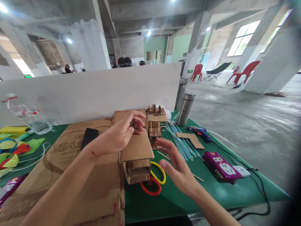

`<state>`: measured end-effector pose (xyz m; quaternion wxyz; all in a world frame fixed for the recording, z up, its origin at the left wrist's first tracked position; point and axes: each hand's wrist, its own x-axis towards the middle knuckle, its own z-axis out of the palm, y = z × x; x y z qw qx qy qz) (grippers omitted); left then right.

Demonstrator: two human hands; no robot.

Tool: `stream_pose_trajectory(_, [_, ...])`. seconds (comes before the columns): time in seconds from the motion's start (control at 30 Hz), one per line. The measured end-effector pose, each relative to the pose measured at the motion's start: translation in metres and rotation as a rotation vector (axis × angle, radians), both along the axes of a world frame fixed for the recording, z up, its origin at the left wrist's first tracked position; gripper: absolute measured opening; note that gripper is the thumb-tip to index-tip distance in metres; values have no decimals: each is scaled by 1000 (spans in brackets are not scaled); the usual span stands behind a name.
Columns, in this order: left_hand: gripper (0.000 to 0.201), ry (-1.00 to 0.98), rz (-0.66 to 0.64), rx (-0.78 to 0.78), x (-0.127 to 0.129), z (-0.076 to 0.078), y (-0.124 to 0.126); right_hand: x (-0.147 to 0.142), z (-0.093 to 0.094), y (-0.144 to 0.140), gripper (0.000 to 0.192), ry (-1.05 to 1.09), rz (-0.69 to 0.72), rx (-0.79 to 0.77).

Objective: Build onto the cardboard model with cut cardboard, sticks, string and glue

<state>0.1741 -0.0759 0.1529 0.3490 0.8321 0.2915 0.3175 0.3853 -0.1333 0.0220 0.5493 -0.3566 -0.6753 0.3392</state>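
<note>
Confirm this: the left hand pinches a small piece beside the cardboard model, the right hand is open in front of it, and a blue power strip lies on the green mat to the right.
Wrong on one count: the power strip is purple, not blue, as the head view shows. The left hand does pinch a small piece by the cardboard model, and the right hand is open.

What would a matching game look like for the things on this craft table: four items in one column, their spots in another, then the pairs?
Things:
1. metal flask
2. glue gun
3. black phone
4. red ring

Places:
A. lying on the flat cardboard, beside the left hand
B. standing upright at the far end of the green mat, next to the white board
C. partly under the cardboard model, next to a yellow ring
D. lying on the mat between the flask and the purple power strip

Pairs: 1-B, 2-D, 3-A, 4-C
</note>
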Motion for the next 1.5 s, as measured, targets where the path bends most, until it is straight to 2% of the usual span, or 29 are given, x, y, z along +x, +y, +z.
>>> stream_pose_trajectory(0.07, [32, 15, -6, 9, 2, 0, 1, -3, 20, 8, 28, 81, -109, 91])
stream_pose_trajectory(0.13, [34, 54, -13, 12, 3, 2, 2, -9, 44, 19, 17, 63, -166, 147])
stream_pose_trajectory(0.23, [39, 106, -1, 38, 3, 3, 4, -21, 73, 33, 12, -36, -155, 159])
stream_pose_trajectory(0.33, [45, 122, 20, 86, 2, 2, 6, -31, 86, 44, 13, -109, -143, 120])
stream_pose_trajectory(0.5, [51, 142, 54, 116, 0, 1, 7, -38, 85, 53, 15, -105, -105, 62])
stream_pose_trajectory(0.77, [49, 145, -3, 98, 1, 5, 5, -34, 81, 58, 15, 60, -29, -7])
stream_pose_trajectory(0.9, [42, -16, 7, -35, 3, 1, 5, -28, 80, 59, 15, 247, -34, -82])
stream_pose_trajectory(1.0, [34, -171, 70, -83, 6, -3, 5, -24, 81, 61, 16, 400, 11, -181])
stream_pose_trajectory(1.17, [25, -256, 228, 61, 14, -7, 5, -23, 81, 64, 15, 557, 106, -271])
stream_pose_trajectory(1.33, [23, -299, 323, 68, 16, -7, 6, -26, 78, 66, 20, 551, 30, -218])
stream_pose_trajectory(1.43, [25, -293, 333, 32, 13, -9, 6, -25, 76, 67, 21, 460, -12, -176])
stream_pose_trajectory(1.5, [26, -262, 347, 63, 11, -11, 6, -24, 74, 66, 23, 371, -17, -168])
